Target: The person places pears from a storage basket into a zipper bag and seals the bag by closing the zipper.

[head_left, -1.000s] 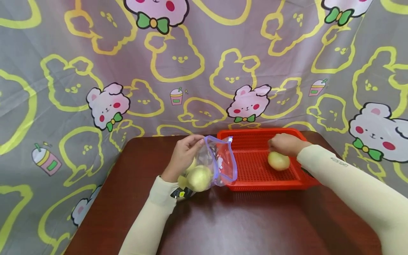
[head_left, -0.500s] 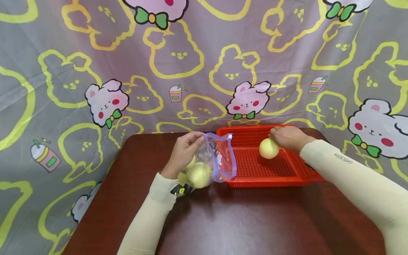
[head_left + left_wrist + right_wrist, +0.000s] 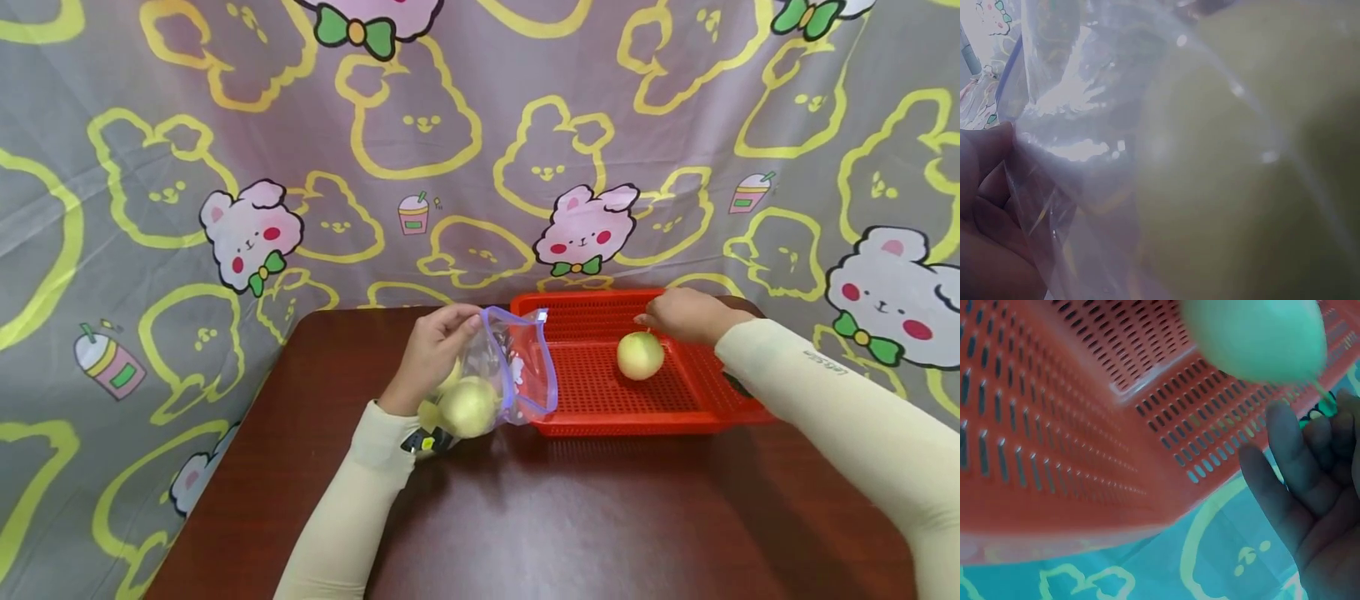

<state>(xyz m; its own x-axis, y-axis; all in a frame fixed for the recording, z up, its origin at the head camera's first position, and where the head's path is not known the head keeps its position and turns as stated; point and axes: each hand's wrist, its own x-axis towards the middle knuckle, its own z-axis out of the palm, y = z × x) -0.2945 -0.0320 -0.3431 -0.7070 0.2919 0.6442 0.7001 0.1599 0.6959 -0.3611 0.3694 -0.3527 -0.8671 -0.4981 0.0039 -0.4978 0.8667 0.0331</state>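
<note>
My left hand (image 3: 435,354) pinches the upper rim of a clear zip bag (image 3: 480,362) with a purple edge; its mouth gapes to the right. Inside the bag lies a large pale-yellow fruit (image 3: 468,407), with more yellow fruit partly hidden behind the wrist. Close up in the left wrist view, thumb and finger nip the plastic (image 3: 1013,128) beside the blurred fruit. A round yellow pear (image 3: 640,356) hangs by its thin stem from my right hand (image 3: 686,315), over the red basket. The right wrist view shows the stem (image 3: 1322,390) running up to the fingertips.
The red perforated plastic basket (image 3: 630,422) stands at the back right of the dark brown table (image 3: 600,517). Its left side is just beyond the bag's mouth. A patterned cloth (image 3: 480,125) hangs behind the table.
The right hand has lifted the pear from the basket floor; it swung leftward, then slightly back, and now hangs by its stem. The left hand and bag hold their place.
</note>
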